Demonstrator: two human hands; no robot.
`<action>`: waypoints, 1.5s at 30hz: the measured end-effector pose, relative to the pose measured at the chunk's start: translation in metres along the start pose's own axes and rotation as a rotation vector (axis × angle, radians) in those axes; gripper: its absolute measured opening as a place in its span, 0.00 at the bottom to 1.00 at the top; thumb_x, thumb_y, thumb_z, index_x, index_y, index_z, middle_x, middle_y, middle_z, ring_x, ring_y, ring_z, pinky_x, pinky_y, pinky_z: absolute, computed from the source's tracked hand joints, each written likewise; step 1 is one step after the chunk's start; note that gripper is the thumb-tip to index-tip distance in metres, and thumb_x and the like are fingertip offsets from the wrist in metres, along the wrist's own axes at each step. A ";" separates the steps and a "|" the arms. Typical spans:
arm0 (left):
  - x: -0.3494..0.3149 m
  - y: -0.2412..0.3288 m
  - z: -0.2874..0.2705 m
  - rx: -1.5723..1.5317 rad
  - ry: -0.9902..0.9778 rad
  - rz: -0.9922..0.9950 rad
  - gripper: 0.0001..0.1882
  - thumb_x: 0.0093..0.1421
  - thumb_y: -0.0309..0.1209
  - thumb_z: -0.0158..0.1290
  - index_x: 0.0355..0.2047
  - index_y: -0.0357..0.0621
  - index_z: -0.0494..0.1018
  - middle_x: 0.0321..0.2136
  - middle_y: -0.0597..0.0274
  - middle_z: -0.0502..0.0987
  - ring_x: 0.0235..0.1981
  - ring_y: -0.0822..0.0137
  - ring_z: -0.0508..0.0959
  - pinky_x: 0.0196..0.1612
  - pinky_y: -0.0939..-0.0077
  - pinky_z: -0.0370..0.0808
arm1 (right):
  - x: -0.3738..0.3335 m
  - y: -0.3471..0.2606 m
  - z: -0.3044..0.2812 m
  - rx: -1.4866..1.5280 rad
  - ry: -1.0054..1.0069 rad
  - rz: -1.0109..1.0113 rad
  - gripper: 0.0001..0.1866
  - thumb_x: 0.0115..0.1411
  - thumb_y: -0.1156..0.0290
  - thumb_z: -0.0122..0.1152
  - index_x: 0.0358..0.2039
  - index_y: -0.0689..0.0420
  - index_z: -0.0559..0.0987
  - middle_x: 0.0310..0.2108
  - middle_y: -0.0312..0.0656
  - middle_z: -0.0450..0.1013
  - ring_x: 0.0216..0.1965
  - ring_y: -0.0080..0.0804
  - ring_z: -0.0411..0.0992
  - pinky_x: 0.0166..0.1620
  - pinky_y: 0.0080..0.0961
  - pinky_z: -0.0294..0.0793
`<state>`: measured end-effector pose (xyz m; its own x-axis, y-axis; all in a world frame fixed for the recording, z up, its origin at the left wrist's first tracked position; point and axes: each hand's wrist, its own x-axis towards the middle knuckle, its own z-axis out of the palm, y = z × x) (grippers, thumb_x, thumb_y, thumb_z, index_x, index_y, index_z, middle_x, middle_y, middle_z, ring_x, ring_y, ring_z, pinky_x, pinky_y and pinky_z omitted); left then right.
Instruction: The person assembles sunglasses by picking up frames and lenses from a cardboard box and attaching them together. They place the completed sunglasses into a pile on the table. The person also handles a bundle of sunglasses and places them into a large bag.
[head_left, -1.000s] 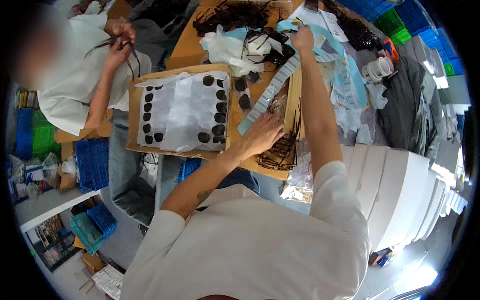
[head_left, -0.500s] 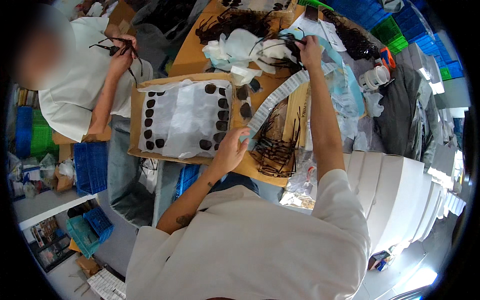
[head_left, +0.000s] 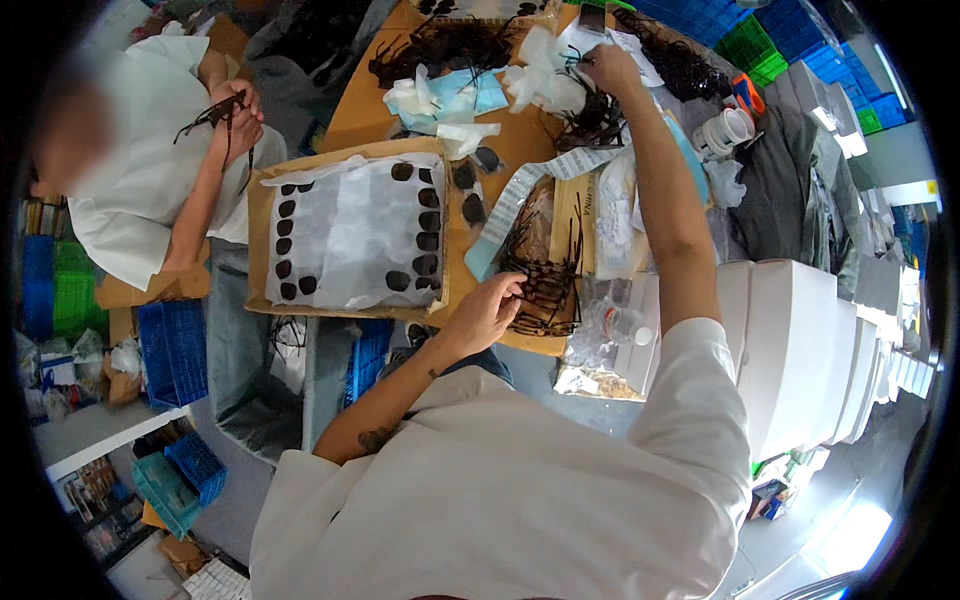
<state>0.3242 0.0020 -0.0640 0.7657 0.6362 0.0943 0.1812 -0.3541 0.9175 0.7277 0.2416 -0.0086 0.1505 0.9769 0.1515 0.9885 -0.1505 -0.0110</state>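
My left hand (head_left: 488,318) is at the table's near edge, fingers loosely curved and slightly apart. Its fingertips reach the side of a stack of dark eyeglass frames (head_left: 548,290). Farther off, my right hand (head_left: 612,72) is stretched out with its fingers bent together beside crumpled white tissue (head_left: 545,72); what they pinch is hidden. Just below it lies a bunch of dark frames (head_left: 592,122). Left of my hands sits an open carton (head_left: 257,240) lined with white paper, with dark lenses (head_left: 428,222) in rows along two sides. A printed label strip (head_left: 520,195) curves between my hands.
At left, a co-worker in white holds a dark eyeglass frame (head_left: 225,112). More frames (head_left: 445,50) pile at the far side. White boxes (head_left: 790,350) line my right, near a tape roll (head_left: 725,132). A plastic bottle (head_left: 625,326) lies at the table's near right.
My right hand has moved farther away, and the dark frames that hung at it now lie below it. My left hand has shifted slightly down and right, onto the frame stack. The view has shifted.
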 end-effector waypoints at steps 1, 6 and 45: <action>-0.002 0.000 0.001 -0.004 -0.012 -0.011 0.19 0.62 0.23 0.52 0.53 0.38 0.64 0.37 0.50 0.76 0.38 0.54 0.79 0.42 0.64 0.77 | 0.005 0.001 -0.006 -0.054 -0.009 -0.010 0.17 0.55 0.57 0.64 0.37 0.57 0.84 0.37 0.53 0.79 0.36 0.52 0.78 0.42 0.44 0.78; -0.009 -0.003 0.002 -0.044 -0.041 -0.036 0.20 0.63 0.23 0.52 0.54 0.38 0.63 0.37 0.51 0.76 0.36 0.56 0.80 0.40 0.66 0.77 | 0.015 0.002 -0.038 -0.147 0.059 0.035 0.16 0.52 0.64 0.61 0.35 0.63 0.83 0.36 0.56 0.79 0.39 0.52 0.79 0.44 0.45 0.78; -0.045 0.050 -0.130 -0.717 -0.187 -0.234 0.26 0.71 0.50 0.38 0.55 0.45 0.71 0.34 0.62 0.76 0.22 0.74 0.76 0.23 0.82 0.73 | -0.328 -0.308 -0.069 1.955 -0.752 0.027 0.18 0.66 0.74 0.53 0.56 0.62 0.67 0.39 0.44 0.74 0.34 0.31 0.76 0.34 0.25 0.77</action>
<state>0.2186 0.0448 0.0283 0.8597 0.4912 -0.1406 -0.0440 0.3453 0.9374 0.3734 -0.0430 0.0134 -0.3605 0.9116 -0.1975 -0.3715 -0.3345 -0.8661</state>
